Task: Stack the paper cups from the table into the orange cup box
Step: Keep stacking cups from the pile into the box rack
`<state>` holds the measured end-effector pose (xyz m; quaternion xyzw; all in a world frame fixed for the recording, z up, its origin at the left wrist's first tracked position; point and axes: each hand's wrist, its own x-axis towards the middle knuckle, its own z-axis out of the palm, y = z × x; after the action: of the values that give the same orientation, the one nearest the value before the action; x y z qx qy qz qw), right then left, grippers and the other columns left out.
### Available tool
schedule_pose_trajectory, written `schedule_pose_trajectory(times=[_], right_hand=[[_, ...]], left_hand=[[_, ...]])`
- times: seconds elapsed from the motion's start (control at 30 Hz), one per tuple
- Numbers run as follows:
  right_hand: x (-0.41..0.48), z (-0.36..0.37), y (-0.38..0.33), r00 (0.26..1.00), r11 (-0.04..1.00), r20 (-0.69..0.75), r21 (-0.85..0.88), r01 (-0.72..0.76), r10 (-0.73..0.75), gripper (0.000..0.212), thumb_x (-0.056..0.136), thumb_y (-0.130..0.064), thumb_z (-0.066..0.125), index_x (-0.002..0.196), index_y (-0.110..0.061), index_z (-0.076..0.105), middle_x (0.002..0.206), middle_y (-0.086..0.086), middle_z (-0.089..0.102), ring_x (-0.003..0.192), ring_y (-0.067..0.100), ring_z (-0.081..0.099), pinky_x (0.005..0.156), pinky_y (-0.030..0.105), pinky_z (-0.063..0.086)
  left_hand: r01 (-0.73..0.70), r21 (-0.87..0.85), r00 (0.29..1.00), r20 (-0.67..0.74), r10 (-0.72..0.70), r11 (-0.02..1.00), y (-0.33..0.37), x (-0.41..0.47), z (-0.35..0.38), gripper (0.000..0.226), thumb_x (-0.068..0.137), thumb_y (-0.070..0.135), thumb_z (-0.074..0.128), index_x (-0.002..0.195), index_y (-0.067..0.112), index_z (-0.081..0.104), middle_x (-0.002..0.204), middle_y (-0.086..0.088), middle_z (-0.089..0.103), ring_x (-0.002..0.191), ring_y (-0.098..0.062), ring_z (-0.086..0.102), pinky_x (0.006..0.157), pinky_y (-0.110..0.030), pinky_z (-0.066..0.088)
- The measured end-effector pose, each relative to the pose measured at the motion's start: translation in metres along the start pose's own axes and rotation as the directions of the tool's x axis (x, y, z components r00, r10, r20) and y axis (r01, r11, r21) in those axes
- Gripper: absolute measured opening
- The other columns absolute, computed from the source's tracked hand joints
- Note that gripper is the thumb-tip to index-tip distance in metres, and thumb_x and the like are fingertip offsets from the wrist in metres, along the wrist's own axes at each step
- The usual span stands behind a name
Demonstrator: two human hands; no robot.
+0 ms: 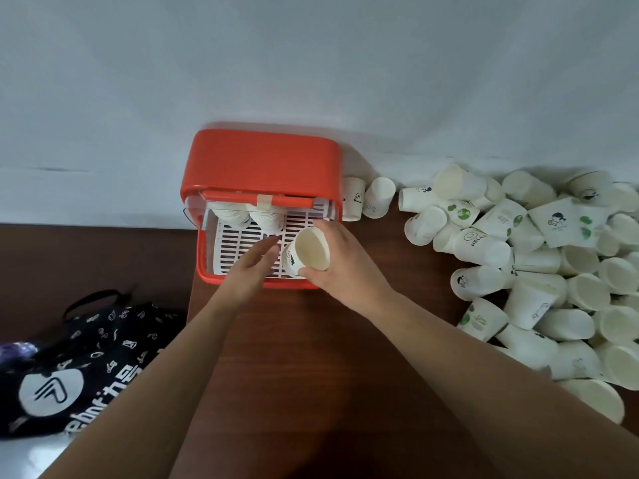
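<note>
1. My right hand [340, 261] grips a paper cup [307, 248], tilted with its mouth toward me, over the front of the orange cup box [262, 160] at frame centre.
2. My left hand [250, 267] is open, fingers straight, above the box's white slatted tray [238, 243].
3. Two cup stacks [231, 216] sit at the tray's back.
4. Loose cups [536, 271] are heaped at the right on the bench [311, 340].

Orange cup box [262, 160], white slatted tray [242, 233], beyond the right hand [345, 267]; its cup [309, 248] white, black doodle; rightward, white cups [536, 261] printed green and black
</note>
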<state>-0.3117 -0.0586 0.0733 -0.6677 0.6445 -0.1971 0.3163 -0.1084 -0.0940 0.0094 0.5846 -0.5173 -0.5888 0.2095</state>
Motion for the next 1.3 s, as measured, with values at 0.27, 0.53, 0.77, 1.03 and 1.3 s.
schedule_pose_trajectory(times=[0.27, 0.53, 0.77, 1.03, 1.3], right_hand=[[0.024, 0.035, 0.004, 0.993, 0.995, 0.113, -0.096, -0.023, 0.034, 0.089, 0.084, -0.033, 0.078, 0.155, -0.017, 0.026, 0.156, 0.006, 0.039, 0.139, 0.023, 0.041, 0.111, 0.036, 0.036], [0.022, 0.046, 0.026, 0.977, 0.988, 0.146, -0.006, -0.155, 0.154, 0.088, 0.082, -0.028, 0.081, 0.154, -0.019, 0.031, 0.153, 0.003, 0.043, 0.139, 0.019, 0.043, 0.114, 0.041, 0.037], [0.010, 0.037, 0.021, 0.975, 0.977, 0.079, 0.033, -0.212, 0.209, 0.078, 0.081, -0.035, 0.080, 0.146, -0.025, 0.040, 0.147, -0.003, 0.046, 0.133, 0.014, 0.046, 0.111, 0.037, 0.041], [-0.080, -0.016, 0.044, 0.921, 0.925, -0.121, -0.043, -0.376, 0.369, 0.068, 0.090, -0.039, 0.068, 0.149, -0.019, 0.040, 0.151, 0.002, 0.042, 0.138, 0.015, 0.041, 0.113, 0.035, 0.037], [-0.197, -0.064, 0.081, 0.782, 0.848, -0.370, 0.027, -0.530, 0.501, 0.059, 0.090, -0.033, 0.069, 0.142, -0.013, 0.049, 0.143, 0.006, 0.049, 0.134, 0.020, 0.044, 0.111, 0.034, 0.035]], left_hand=[[-0.140, 0.085, 0.990, 0.036, 0.137, 0.987, -0.001, 0.002, -0.002, 0.038, 0.100, 0.037, 0.060, 0.137, 0.036, 0.055, 0.127, 0.014, 0.065, 0.111, -0.001, 0.063, 0.097, -0.034, 0.054], [-0.185, 0.218, 0.982, 0.012, 0.187, 0.958, -0.008, 0.005, 0.005, 0.043, 0.100, 0.019, 0.060, 0.141, 0.028, 0.053, 0.130, 0.013, 0.060, 0.116, -0.005, 0.059, 0.100, -0.030, 0.050], [-0.188, 0.311, 0.977, -0.037, 0.210, 0.931, -0.007, -0.002, 0.004, 0.050, 0.100, 0.029, 0.059, 0.147, 0.020, 0.045, 0.142, -0.002, 0.050, 0.126, -0.014, 0.052, 0.104, -0.034, 0.048], [-0.332, 0.379, 0.938, 0.034, 0.346, 0.864, 0.013, -0.043, 0.008, 0.043, 0.097, 0.022, 0.062, 0.138, 0.016, 0.049, 0.133, 0.001, 0.048, 0.118, -0.009, 0.052, 0.100, -0.029, 0.046], [-0.443, 0.431, 0.890, 0.316, 0.328, 0.786, 0.054, -0.069, 0.093, 0.040, 0.098, 0.031, 0.060, 0.135, 0.022, 0.050, 0.129, 0.005, 0.048, 0.119, -0.009, 0.052, 0.105, -0.032, 0.047]])
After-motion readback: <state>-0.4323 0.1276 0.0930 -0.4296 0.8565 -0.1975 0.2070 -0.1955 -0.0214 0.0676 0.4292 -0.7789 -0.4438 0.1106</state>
